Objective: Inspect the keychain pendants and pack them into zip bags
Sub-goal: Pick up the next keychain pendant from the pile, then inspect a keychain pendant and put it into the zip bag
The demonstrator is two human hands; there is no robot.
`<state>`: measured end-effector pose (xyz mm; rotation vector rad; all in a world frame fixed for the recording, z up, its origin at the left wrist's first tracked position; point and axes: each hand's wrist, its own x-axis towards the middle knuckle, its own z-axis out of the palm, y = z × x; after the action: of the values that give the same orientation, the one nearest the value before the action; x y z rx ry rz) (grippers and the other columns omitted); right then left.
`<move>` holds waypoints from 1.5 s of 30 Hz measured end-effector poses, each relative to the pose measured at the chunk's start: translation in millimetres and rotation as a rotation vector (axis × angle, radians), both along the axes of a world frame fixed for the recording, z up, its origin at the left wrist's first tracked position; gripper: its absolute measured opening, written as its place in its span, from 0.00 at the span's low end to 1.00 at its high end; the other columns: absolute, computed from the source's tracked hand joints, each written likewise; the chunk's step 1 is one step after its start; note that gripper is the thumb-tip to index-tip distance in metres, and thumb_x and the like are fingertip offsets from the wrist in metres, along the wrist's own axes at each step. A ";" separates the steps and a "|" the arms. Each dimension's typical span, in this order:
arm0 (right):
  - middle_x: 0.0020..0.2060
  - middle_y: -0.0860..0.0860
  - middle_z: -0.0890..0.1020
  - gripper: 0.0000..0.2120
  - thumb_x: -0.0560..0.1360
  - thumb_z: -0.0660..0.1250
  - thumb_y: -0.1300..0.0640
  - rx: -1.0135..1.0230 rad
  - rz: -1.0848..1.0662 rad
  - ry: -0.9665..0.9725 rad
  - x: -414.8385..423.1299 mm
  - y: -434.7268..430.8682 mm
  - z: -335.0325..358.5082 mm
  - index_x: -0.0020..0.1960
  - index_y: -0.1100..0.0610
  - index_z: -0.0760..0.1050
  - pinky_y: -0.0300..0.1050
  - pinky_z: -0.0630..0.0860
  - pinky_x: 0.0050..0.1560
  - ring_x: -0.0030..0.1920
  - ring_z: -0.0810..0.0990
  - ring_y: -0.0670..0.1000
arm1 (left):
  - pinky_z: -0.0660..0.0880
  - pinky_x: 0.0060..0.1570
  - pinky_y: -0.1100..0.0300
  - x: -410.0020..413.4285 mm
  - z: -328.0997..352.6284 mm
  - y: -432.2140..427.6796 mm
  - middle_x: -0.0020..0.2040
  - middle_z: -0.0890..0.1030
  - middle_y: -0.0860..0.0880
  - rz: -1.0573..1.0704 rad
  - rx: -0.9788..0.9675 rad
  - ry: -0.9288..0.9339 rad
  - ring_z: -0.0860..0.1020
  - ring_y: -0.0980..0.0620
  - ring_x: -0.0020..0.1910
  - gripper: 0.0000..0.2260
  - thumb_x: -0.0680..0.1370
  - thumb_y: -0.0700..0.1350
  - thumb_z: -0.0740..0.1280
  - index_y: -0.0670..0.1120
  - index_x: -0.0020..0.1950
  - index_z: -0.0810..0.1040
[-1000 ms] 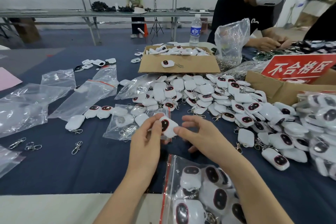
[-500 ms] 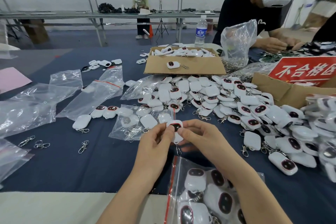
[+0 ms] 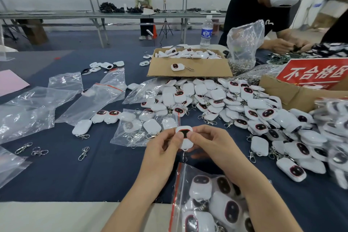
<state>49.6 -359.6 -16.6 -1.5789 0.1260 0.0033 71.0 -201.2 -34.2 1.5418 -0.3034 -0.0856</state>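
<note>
Both hands hold one white keychain pendant [image 3: 185,138] upright over the blue table, its dark red-rimmed face toward me and its metal clasp dangling below. My left hand [image 3: 162,149] pinches its left side and my right hand [image 3: 211,143] pinches its right side, thumbs on the face. Under my right forearm lies a zip bag [image 3: 207,199] with a red seal, holding several pendants. A big heap of loose pendants [image 3: 226,103] spreads across the middle and right. Another zip bag [image 3: 139,130] with a few pendants lies just beyond my hands.
Empty clear bags [image 3: 37,107] and loose metal clasps [image 3: 83,153] lie at the left. A cardboard box [image 3: 190,66] of pendants stands at the back, a water bottle [image 3: 206,32] behind it. A red sign [image 3: 312,73] stands on a box at the right. A person [image 3: 263,11] works opposite.
The pendant has been turned from tilted to upright with its face toward me, and both thumbs now rest on its face. The hands stayed in about the same place.
</note>
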 end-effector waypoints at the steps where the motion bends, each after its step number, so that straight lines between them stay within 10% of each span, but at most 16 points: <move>1: 0.37 0.51 0.86 0.03 0.77 0.72 0.52 -0.008 0.001 -0.001 0.2 0.1 0.0 0.45 0.46 0.84 0.40 0.82 0.39 0.39 0.87 0.50 | 0.78 0.50 0.66 -0.2 -0.3 -0.2 0.49 0.87 0.53 0.000 0.008 0.001 0.84 0.54 0.50 0.08 0.83 0.47 0.66 0.54 0.56 0.84; 22: 0.45 0.56 0.88 0.06 0.80 0.70 0.56 0.041 -0.004 -0.011 0.1 2.0 -10.6 0.54 0.55 0.83 0.40 0.83 0.47 0.47 0.87 0.54 | 0.72 0.50 0.73 -5.7 -0.9 -6.8 0.52 0.85 0.56 0.082 0.225 -0.144 0.80 0.62 0.52 0.13 0.81 0.39 0.66 0.53 0.62 0.82; 45: 0.52 0.47 0.86 0.11 0.76 0.72 0.64 -0.048 0.094 -0.096 -6.4 -1.1 -4.5 0.56 0.52 0.79 0.32 0.77 0.50 0.52 0.86 0.48 | 0.75 0.47 0.64 -4.4 -3.8 -4.4 0.50 0.80 0.60 0.153 0.145 -0.194 0.79 0.58 0.50 0.16 0.76 0.30 0.69 0.53 0.45 0.79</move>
<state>43.2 -360.7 -21.1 -1.6283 -0.0229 -0.0020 66.6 -205.6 -38.0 1.7164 -0.3368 0.1667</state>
